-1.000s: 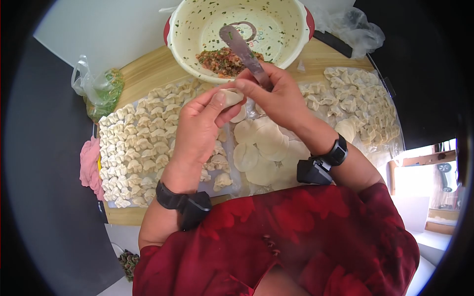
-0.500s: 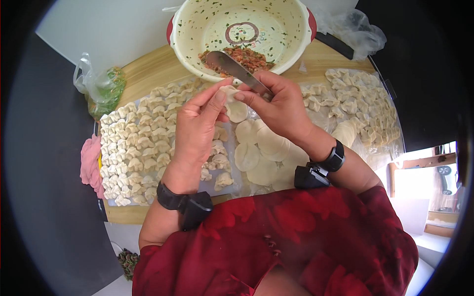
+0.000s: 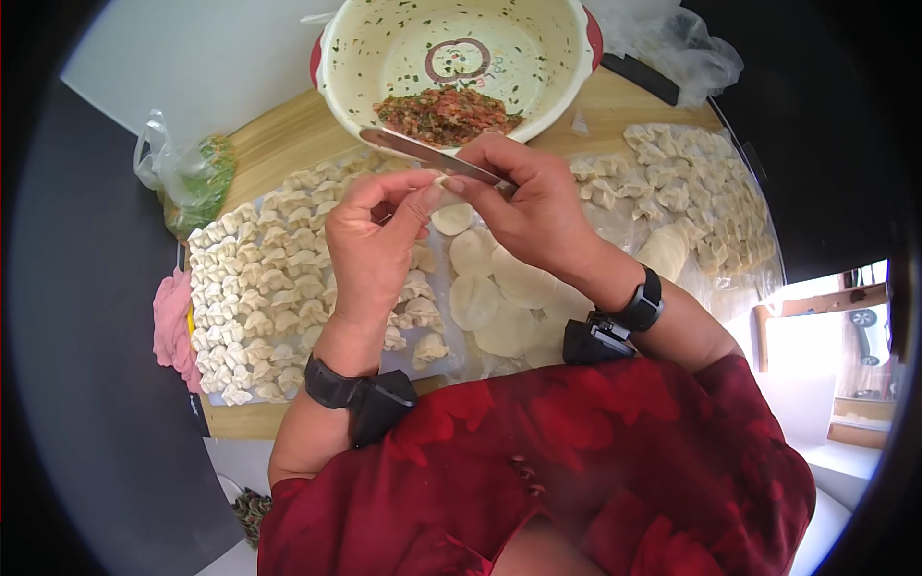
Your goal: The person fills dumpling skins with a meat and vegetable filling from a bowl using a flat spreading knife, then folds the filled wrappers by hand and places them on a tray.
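My left hand (image 3: 376,235) and my right hand (image 3: 533,206) meet below the filling bowl, pinching the edge of a dumpling (image 3: 446,198) between thumbs and fingers. Much of that dumpling is hidden by the fingers. Across my right hand lies a flat metal spreader (image 3: 413,149), its handle end tucked in the palm and its blade pointing left over the bowl's near rim. Under the hands, round dough wrappers (image 3: 504,331) overlap on plastic film. The bowl (image 3: 353,86), cream with red handles, holds red and green minced filling (image 3: 447,113).
Rows of shaped dumplings (image 3: 274,288) cover a board on the left, and more dumplings (image 3: 706,197) lie at the right. A bag of greens (image 3: 197,187) and a pink cloth (image 3: 174,322) are at the left edge. A crumpled clear bag (image 3: 696,58) sits at back right.
Both hands have tilted and closed in on the dumpling, whose dough shows less between the fingers. The spreader's blade has swung lower and left, out of the filling area to the rim.
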`<state>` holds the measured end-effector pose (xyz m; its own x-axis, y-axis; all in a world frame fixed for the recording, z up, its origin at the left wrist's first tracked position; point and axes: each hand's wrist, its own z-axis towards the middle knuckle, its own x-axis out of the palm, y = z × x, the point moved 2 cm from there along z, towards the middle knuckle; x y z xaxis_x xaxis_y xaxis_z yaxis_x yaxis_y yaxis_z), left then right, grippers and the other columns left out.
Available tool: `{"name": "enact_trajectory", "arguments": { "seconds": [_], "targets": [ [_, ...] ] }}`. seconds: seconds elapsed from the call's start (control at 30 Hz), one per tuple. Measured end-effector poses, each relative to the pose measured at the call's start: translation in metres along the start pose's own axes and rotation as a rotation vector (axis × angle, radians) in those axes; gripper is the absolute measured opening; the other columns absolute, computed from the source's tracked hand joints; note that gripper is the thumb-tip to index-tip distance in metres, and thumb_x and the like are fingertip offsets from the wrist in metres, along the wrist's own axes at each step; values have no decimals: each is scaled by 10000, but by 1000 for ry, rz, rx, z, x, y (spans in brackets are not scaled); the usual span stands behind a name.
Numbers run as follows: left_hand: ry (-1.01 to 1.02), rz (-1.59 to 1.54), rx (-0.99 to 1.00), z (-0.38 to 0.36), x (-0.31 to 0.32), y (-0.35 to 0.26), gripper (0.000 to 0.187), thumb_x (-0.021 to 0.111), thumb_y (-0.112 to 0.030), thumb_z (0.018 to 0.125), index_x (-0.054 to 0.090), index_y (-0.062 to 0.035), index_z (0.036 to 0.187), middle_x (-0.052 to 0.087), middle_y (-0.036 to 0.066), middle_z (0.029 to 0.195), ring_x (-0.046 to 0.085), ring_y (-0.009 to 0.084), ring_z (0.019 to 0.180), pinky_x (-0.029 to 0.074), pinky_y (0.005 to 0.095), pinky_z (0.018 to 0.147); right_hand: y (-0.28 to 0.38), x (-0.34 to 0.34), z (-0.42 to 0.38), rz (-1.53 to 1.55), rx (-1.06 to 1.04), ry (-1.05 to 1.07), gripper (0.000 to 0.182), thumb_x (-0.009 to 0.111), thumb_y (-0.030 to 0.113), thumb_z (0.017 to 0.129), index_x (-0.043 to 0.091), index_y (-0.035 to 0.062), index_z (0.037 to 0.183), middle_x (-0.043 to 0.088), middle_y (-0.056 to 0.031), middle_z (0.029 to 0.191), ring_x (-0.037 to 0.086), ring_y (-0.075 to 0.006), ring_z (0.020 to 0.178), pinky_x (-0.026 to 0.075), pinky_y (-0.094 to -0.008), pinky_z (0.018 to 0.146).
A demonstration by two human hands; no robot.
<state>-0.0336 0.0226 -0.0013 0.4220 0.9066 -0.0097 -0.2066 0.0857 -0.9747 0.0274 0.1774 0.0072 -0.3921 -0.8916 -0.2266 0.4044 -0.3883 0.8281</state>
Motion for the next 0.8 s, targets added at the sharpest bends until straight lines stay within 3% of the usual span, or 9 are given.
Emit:
{"name": "enact_trajectory", "arguments": {
  "seconds": [0.23, 0.4, 0.47, 0.6, 0.67, 0.8],
  "targets": [
    [-35, -176, 14, -5, 23, 6, 101, 684, -50, 882, 642, -25, 969, 641, 14, 834, 562, 79, 685, 472, 226, 620, -2, 5, -10, 86, -105, -121, 85, 570, -38, 877, 523, 33, 866, 523, -84, 713, 468, -173, 641, 440, -289, 601],
    [-18, -240, 44, -7, 28, 12, 105, 681, -52, 885, 633, -32, 976, 644, 13, 859, 567, 86, 696, 472, 231, 624, -6, -1, -18, 103, -90, -140, 82, 585, -6, 885, 516, 39, 891, 533, -81, 713, 463, -168, 640, 441, -287, 592],
    [49, -238, -22, -8, 28, 11, 91, 676, -55, 884, 645, -19, 962, 654, 25, 836, 596, 71, 705, 513, 218, 636, -4, -11, -23, 10, 59, -48, 85, 629, 53, 877, 548, 43, 901, 566, -77, 727, 506, -169, 651, 459, -297, 616],
    [208, -163, -177, -14, 29, 12, 91, 668, -63, 894, 648, -29, 975, 657, 20, 839, 606, 75, 733, 520, 215, 663, -7, -39, -40, -58, 47, 78, 124, 674, 112, 857, 590, 45, 920, 609, -83, 762, 566, -174, 684, 479, -307, 655],
    [351, -156, -273, -17, 34, 17, 101, 660, -71, 901, 648, -29, 991, 656, 18, 864, 616, 76, 753, 532, 219, 702, -6, -48, -48, -138, 131, 164, 148, 694, 132, 877, 629, 37, 971, 598, 8, 815, 531, -71, 774, 452, -251, 717],
    [464, -147, -286, -20, 40, 25, 152, 641, -62, 909, 648, -24, 1056, 648, 34, 958, 623, 77, 782, 540, 225, 727, -8, -58, -57, -177, 220, 180, 135, 699, 124, 866, 641, 40, 954, 609, 8, 794, 533, -70, 746, 453, -252, 700]
  ]
}}
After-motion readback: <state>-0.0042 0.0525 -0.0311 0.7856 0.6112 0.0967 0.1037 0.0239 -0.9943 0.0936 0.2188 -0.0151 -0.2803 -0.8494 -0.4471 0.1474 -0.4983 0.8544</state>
